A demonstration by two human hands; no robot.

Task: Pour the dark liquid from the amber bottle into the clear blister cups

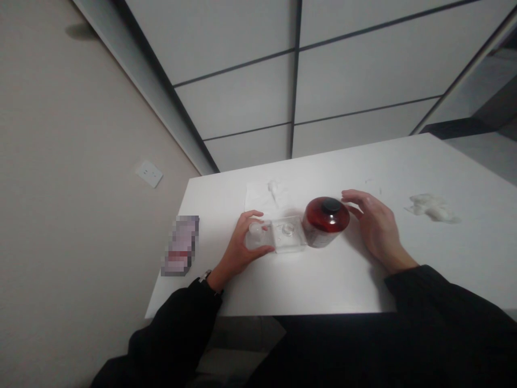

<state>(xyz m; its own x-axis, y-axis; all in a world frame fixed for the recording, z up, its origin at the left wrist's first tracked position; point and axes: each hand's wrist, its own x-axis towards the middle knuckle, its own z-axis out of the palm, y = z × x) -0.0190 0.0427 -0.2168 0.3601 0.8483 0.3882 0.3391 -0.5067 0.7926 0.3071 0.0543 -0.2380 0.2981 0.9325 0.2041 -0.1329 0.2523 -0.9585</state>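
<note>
My left hand (238, 245) is curved around the left one of two clear square containers, with the thumb on the near side and the fingers on the far side. This left clear container (255, 233) has a round whitish top. Right beside it stands the other clear square container (288, 234), with a round neck on top. A red-brown bottle (323, 221) with a black cap stands upright just right of these. My right hand (374, 226) is beside the bottle with fingers apart and bent, holding nothing; whether a fingertip touches the bottle I cannot tell.
On a white sheet (258, 196) at the back lies a white pump head (273, 189). Crumpled white tissue (432, 207) rests on the right of the white table (323, 291). A blurred-out pinkish object (181, 245) lies at the left edge, near the wall (81, 188).
</note>
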